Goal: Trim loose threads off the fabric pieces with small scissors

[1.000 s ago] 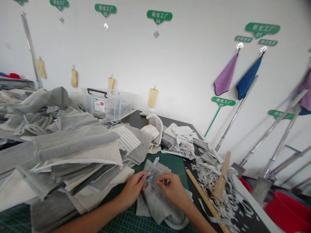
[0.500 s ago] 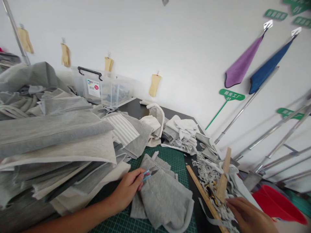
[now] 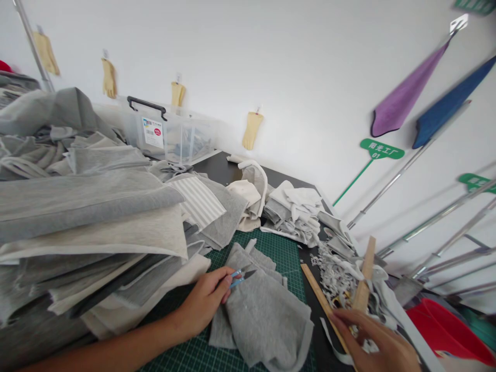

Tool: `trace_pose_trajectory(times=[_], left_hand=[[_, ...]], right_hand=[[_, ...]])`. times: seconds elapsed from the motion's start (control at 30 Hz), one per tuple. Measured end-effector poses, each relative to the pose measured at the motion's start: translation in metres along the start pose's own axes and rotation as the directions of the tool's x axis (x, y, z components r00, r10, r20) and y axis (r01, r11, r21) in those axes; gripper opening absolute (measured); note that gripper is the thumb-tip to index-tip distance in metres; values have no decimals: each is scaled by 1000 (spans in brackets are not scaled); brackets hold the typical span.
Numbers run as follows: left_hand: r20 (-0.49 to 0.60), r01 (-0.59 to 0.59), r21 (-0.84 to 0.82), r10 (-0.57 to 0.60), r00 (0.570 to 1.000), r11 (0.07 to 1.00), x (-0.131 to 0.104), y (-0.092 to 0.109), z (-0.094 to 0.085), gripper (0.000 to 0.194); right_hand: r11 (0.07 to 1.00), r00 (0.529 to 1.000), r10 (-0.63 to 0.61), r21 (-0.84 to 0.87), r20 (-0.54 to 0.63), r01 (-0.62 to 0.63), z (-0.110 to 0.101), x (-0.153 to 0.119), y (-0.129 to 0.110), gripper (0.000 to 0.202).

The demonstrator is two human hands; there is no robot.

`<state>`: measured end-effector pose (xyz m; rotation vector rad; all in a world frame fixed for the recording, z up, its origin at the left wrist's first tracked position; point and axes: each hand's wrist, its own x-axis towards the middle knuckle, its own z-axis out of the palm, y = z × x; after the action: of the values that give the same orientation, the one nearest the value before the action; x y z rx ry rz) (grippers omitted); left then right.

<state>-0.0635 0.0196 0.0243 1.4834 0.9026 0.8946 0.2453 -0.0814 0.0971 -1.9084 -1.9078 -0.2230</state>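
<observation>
From the head view, the left hand [image 3: 203,305] closes around small blue-handled snips [image 3: 239,278], blades (slightly parted) lying on the grey folded cloth [image 3: 263,315] on the green cutting mat [image 3: 279,248]. The right hand [image 3: 374,343], fingers loosely spread and gripping nothing, touches the scrap strips [image 3: 341,268] beside the wooden ruler [image 3: 320,299]. A tall fabric stack [image 3: 96,222] crowds the left; open mat lies behind the cloth.
</observation>
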Motion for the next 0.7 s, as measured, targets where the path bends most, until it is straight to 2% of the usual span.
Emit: trace_pose_trajectory(times=[0.03, 0.07, 0.13, 0.27, 0.37, 0.43, 0.57, 0.7], left_hand=[[1, -1, -1, 1, 1000, 1000, 0, 0, 0, 36], [4, 0, -3, 0, 1000, 1000, 0, 1, 0, 36], [9, -5, -6, 5, 1000, 1000, -1, 1, -1, 35], [6, -21, -11, 21, 1000, 1000, -1, 1, -3, 34], [-8, -29, -10, 29, 1000, 1000, 0, 0, -3, 34], [-10, -31, -12, 30, 999, 999, 0, -1, -3, 34], [-14, -26, -11, 25, 1000, 1000, -1, 0, -3, 34], [-9, -15, -2, 15, 1000, 1000, -2, 1, -3, 35]], right_hand=[[995, 999, 1, 95, 36, -4, 4, 8, -19, 20], [981, 992, -12, 195, 125, -12, 10, 17, -37, 20], [926, 954, -66, 374, 293, -50, 24, 33, -69, 19], [861, 884, -184, 504, 429, -65, 58, 51, -105, 19], [839, 856, -226, 539, 465, -71, 75, 50, -114, 21], [837, 848, -237, 542, 474, -69, 80, 48, -115, 20], [823, 829, -317, 568, 460, 0, 79, 43, -116, 13], [827, 814, -399, 549, 423, 120, 78, 40, -118, 12]])
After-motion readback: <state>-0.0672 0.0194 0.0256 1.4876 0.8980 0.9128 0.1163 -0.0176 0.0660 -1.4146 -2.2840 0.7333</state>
